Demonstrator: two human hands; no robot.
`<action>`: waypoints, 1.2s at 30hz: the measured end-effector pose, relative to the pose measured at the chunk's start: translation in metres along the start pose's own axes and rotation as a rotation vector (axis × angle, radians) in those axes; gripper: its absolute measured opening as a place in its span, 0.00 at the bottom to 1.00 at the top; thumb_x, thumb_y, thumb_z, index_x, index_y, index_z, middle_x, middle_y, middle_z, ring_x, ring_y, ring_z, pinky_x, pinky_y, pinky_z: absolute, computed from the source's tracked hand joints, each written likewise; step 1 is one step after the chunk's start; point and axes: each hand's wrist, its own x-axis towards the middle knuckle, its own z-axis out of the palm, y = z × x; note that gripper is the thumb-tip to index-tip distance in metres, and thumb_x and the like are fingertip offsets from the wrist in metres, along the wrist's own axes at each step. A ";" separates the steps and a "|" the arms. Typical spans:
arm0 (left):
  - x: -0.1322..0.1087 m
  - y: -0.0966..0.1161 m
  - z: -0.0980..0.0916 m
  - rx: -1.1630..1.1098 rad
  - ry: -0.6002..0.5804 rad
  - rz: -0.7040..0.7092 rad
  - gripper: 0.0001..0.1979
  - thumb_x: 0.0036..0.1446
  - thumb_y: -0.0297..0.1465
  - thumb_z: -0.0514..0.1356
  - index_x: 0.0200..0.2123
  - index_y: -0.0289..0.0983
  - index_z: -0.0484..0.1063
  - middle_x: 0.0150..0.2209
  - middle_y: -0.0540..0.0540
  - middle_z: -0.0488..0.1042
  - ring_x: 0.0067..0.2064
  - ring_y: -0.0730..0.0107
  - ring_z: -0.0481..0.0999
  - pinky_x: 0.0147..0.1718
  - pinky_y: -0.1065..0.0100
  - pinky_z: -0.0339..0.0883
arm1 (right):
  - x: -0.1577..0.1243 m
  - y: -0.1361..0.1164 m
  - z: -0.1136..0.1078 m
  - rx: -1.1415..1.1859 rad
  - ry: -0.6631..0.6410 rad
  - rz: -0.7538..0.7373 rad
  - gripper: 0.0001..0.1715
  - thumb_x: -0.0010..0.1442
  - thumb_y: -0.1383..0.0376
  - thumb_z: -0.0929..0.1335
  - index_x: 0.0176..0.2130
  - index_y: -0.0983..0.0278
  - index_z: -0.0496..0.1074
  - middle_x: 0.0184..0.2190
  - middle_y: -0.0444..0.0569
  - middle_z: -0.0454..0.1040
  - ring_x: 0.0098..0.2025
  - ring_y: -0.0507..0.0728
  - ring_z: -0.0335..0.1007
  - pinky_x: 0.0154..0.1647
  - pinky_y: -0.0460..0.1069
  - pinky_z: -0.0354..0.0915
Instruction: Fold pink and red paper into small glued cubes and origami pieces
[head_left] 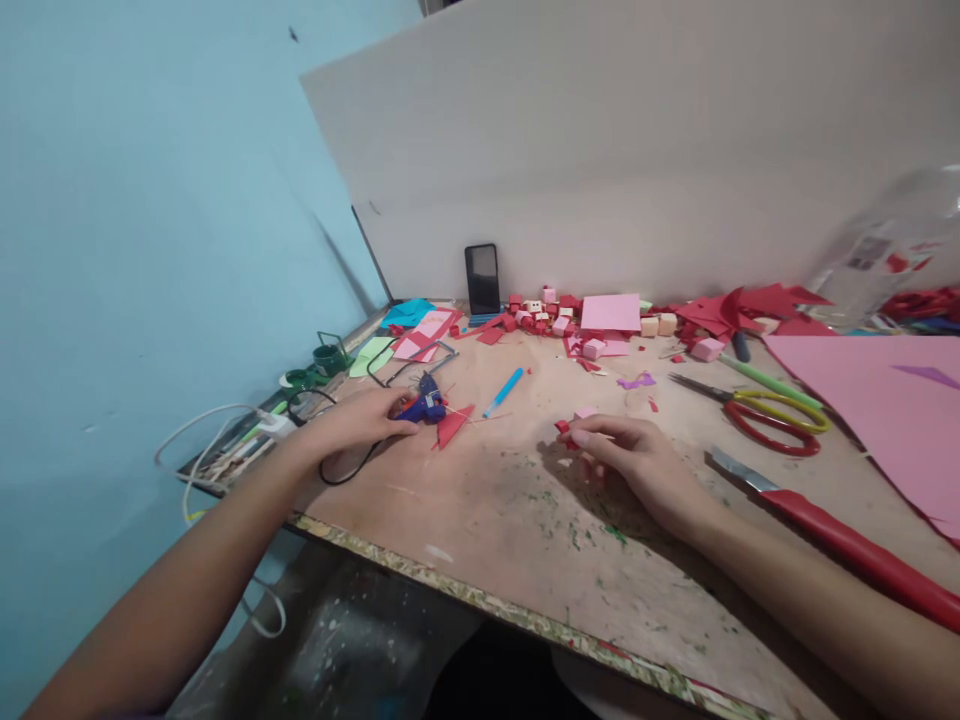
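My left hand [367, 415] has its fingers around the handle of a blue glue gun [430, 399], low over the left part of the table. A red paper scrap [453, 427] lies by the gun, and a blue stick [503, 392] is a little to the right. Between the thumb and fingertips of my right hand [637, 460] is a small red folded paper piece [562, 428], just above the tabletop. Something pink [584, 412] shows right behind those fingers. My lower right fingers are curled and partly hidden.
Scissors [776, 418] and a red-handled cutter [832, 535] lie at right, beside a large pink sheet [862, 410]. Small paper cubes [541, 315], a phone [482, 278] and a plastic bottle [885, 245] line the back. A white plug and cable [276, 427] are at left.
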 end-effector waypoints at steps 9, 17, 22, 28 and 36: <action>-0.016 0.009 -0.011 -0.398 0.159 -0.017 0.23 0.59 0.50 0.62 0.51 0.43 0.74 0.45 0.49 0.78 0.49 0.54 0.73 0.46 0.62 0.64 | 0.000 0.000 -0.001 -0.035 -0.017 -0.002 0.22 0.58 0.47 0.74 0.32 0.64 0.78 0.23 0.46 0.73 0.25 0.54 0.68 0.27 0.49 0.64; 0.009 0.048 -0.007 -1.192 0.193 0.123 0.22 0.50 0.42 0.72 0.24 0.37 0.64 0.20 0.54 0.60 0.23 0.77 0.58 0.24 0.70 0.55 | 0.001 0.000 0.002 -0.037 0.019 0.016 0.26 0.56 0.45 0.74 0.35 0.66 0.80 0.23 0.46 0.73 0.24 0.53 0.67 0.27 0.49 0.64; 0.031 0.064 0.004 -1.279 0.104 0.198 0.23 0.50 0.43 0.71 0.19 0.36 0.64 0.18 0.53 0.59 0.20 0.79 0.58 0.23 0.70 0.57 | 0.001 0.001 0.002 -0.016 0.053 0.024 0.28 0.56 0.47 0.74 0.44 0.66 0.82 0.24 0.47 0.74 0.25 0.53 0.67 0.28 0.49 0.66; 0.040 0.053 0.026 -1.333 0.061 0.210 0.19 0.55 0.43 0.70 0.25 0.34 0.72 0.20 0.51 0.67 0.22 0.76 0.65 0.25 0.71 0.64 | 0.000 0.006 0.000 -0.064 0.069 0.036 0.29 0.59 0.48 0.73 0.51 0.65 0.81 0.44 0.57 0.80 0.26 0.52 0.70 0.28 0.50 0.71; 0.034 0.065 0.043 -1.353 0.036 0.202 0.19 0.55 0.45 0.69 0.28 0.34 0.73 0.20 0.50 0.69 0.19 0.77 0.62 0.18 0.72 0.54 | -0.003 0.007 0.007 -0.285 0.079 -0.152 0.24 0.66 0.56 0.69 0.58 0.61 0.77 0.67 0.56 0.68 0.42 0.57 0.79 0.38 0.52 0.79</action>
